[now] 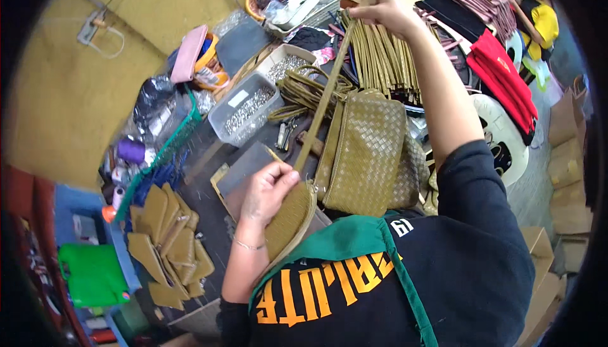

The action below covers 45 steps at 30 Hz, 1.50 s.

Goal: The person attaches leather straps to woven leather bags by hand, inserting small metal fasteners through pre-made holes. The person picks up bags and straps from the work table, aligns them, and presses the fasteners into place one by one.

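My left hand (265,193) is closed, pinching a long olive-brown strap (326,96) between thumb and fingers. Beneath that hand, against my body, lies an olive-brown pouch (292,217) with a zipper along its curved edge. The strap runs straight from there up to my raised right hand (387,12), whose thumb and fingers meet its upper end; the exact grip is partly hidden. Right of the pouch sits a woven-pattern olive bag (367,154). A coil of olive cords (310,90) lies behind the strap, and a hammer-like tool (310,144) is partly covered by it.
Two plastic boxes of small metal parts, one clear (244,109), stand beyond my left hand. Cut olive pieces (170,239) pile at the left, near a green basket (168,150). Many olive strips (383,58) and red fabric (503,84) lie right. Another person (541,27) is at far right.
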{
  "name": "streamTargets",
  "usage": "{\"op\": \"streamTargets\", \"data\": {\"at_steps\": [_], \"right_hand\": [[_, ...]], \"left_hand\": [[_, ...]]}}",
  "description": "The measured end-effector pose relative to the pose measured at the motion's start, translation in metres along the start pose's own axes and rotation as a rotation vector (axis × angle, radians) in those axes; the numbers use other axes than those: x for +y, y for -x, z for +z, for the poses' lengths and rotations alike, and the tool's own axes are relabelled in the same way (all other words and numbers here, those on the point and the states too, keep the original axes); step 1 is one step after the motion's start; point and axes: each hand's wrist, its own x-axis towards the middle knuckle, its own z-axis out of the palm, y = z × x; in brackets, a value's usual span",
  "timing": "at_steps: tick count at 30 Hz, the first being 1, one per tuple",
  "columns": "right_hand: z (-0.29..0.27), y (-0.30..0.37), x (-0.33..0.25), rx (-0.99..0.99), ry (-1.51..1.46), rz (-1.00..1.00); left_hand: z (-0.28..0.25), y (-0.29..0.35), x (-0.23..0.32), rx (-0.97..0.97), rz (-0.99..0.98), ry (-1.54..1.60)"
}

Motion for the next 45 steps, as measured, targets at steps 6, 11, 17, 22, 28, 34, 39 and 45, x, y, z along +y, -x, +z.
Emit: {"op": "streamTargets", "data": {"at_steps": [6,11,17,22,28,34,39,45], "right_hand": [[0.037,-0.019,0.022,0.109,-0.635,0.044],[0.056,-0.031,0.024,0.082,-0.975,0.114],[0.084,-0.03,0.015,-0.071,-1.221,0.1],[0.089,-0.026,0.025,0.049,-1.317,0.233],[0.093,-0.026,0.04,0.047,-1.211,0.186],[0.097,-0.02,0.044,0.085,-1.042,0.214],[0.092,-0.018,0.048,0.133,-1.051,0.217],[0.094,-0.009,0.035,0.167,-1.04,0.238]], "left_hand": [[0.009,0.003,-0.004,-0.079,0.221,-0.285],[0.029,0.011,0.002,-0.169,0.357,-0.28],[0.054,0.015,0.006,-0.27,0.446,-0.413],[0.057,0.011,0.004,-0.245,0.43,-0.451],[0.056,0.013,0.002,-0.253,0.401,-0.435],[0.053,0.014,0.004,-0.247,0.369,-0.406],[0.052,0.013,0.004,-0.254,0.367,-0.381],[0.051,0.013,0.003,-0.268,0.351,-0.351]]}}
